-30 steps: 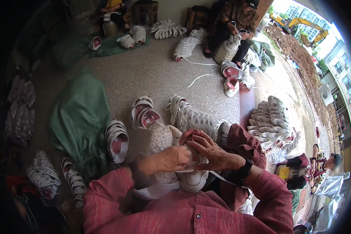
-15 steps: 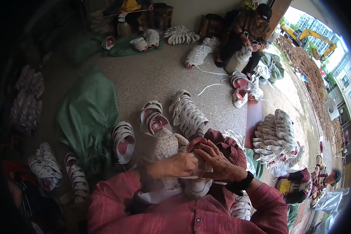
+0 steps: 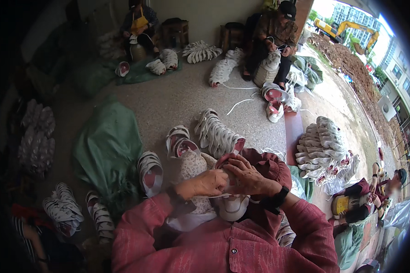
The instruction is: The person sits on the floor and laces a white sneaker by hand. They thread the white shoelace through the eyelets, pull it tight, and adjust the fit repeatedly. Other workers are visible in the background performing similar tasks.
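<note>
A white shoe upper (image 3: 232,181) with a reddish lining lies in my lap between my hands. My right hand (image 3: 250,176) lies over its upper part, fingers bent around it and holding it. On its left side, my left hand (image 3: 208,182) is closed in a pinch; what the fingertips hold is hidden. A thin white lace-like strip (image 3: 219,196) shows just below the left hand. Under the upper, a rounded white toe part (image 3: 233,208) rests against my lap. Floral fabric (image 3: 193,164) covers my left knee, and a dark red gathered cuff (image 3: 277,177) is beside my right hand.
Nested rows of shoe uppers (image 3: 217,135) stand on the floor ahead, with a large stack (image 3: 322,148) at right. A green sack (image 3: 108,148) lies at left. Several people sit working nearby, one (image 3: 278,43) at the back with white laces (image 3: 241,102) trailing on the floor.
The whole view has shifted slightly. My hands stay on the shoe upper with little change in grip. The person at the back left has drawn in a long white strand that was stretched out.
</note>
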`<state>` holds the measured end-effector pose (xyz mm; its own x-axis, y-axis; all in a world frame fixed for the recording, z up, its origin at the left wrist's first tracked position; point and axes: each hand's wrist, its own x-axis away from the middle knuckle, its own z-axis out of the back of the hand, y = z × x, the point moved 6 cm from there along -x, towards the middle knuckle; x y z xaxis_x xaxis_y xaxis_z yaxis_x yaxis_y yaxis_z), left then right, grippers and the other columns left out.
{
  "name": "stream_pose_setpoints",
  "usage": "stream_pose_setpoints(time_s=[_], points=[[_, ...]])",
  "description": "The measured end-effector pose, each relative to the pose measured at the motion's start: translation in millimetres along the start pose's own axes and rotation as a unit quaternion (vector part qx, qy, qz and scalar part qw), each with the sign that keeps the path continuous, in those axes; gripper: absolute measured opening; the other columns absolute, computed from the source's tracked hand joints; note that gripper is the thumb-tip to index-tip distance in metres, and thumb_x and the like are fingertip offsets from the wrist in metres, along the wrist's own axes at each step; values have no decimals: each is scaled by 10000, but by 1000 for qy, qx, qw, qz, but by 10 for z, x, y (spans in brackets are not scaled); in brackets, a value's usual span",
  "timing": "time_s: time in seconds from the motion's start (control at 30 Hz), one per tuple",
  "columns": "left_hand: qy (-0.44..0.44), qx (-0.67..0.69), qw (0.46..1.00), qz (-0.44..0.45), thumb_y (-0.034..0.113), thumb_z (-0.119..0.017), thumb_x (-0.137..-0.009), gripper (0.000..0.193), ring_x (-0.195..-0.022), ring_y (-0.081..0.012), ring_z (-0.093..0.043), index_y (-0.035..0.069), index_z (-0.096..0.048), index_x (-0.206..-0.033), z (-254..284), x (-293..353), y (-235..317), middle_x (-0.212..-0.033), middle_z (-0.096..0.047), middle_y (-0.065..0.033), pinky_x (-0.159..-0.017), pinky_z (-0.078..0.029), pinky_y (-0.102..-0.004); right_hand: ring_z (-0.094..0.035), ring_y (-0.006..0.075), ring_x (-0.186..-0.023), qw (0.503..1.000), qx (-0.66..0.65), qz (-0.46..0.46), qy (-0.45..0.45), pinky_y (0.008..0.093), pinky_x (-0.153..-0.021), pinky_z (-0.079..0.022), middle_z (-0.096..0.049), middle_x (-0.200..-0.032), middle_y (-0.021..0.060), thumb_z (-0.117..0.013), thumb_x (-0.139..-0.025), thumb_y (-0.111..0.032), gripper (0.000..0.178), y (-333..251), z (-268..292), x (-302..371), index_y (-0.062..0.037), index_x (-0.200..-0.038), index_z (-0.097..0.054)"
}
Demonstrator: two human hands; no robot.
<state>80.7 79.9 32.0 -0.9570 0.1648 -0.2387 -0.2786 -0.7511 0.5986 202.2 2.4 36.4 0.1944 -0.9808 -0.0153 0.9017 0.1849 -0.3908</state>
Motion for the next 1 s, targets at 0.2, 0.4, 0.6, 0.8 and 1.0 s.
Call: stream_pose_setpoints(time_s=[0.2, 0.4, 0.6, 0.8, 1.0], points=[[-11, 6, 1000, 29, 141, -715, -714, 117, -907, -257, -595, 72, -621, -708, 6, 5, -9, -866, -594, -44, -806, -500, -378, -192, 370, -1494, 1000, -2, -6, 12, 562, -1145, -290, -338, -1535, 140, -770, -781, -521, 894, 23, -35, 13, -140, -1491, -383], [-25, 1, 999, 37, 154, -717, -716, 136, -917, -263, -588, 65, -615, -714, -36, -19, -5, -877, -591, -49, -817, -493, -387, -194, 369, -1493, 1000, -10, -11, 18, 564, -1139, -288, -343, -1536, 133, -771, -779, -516, 887, 3, -2, 72, -144, -1489, -392], [-28, 6, 999, 36, 157, -723, -717, 146, -913, -265, -585, 65, -609, -719, -22, -26, 9, -879, -585, -49, -806, -491, -395, -182, 382, -1495, 1000, -12, -5, 26, 565, -1148, -275, -347, -1537, 131, -771, -776, -510, 878, -11, 23, 84, -151, -1487, -403], [-31, 13, 999, 42, 149, -733, -708, 144, -898, -260, -591, 69, -614, -700, -4, -31, 23, -848, -587, -42, -783, -497, -388, -166, 392, -1499, 999, -29, -13, 23, 595, -1146, -264, -345, -1536, 133, -779, -766, -510, 890, -11, -1, 73, -152, -1489, -403], [-22, 12, 999, 39, 137, -738, -705, 137, -883, -260, -591, 71, -618, -699, 4, -67, 74, -833, -585, -41, -775, -499, -382, -162, 387, -1501, 999, -27, -3, 32, 601, -1137, -269, -329, -1544, 133, -771, -775, -520, 883, 32, -12, 116, -153, -1490, -404]])
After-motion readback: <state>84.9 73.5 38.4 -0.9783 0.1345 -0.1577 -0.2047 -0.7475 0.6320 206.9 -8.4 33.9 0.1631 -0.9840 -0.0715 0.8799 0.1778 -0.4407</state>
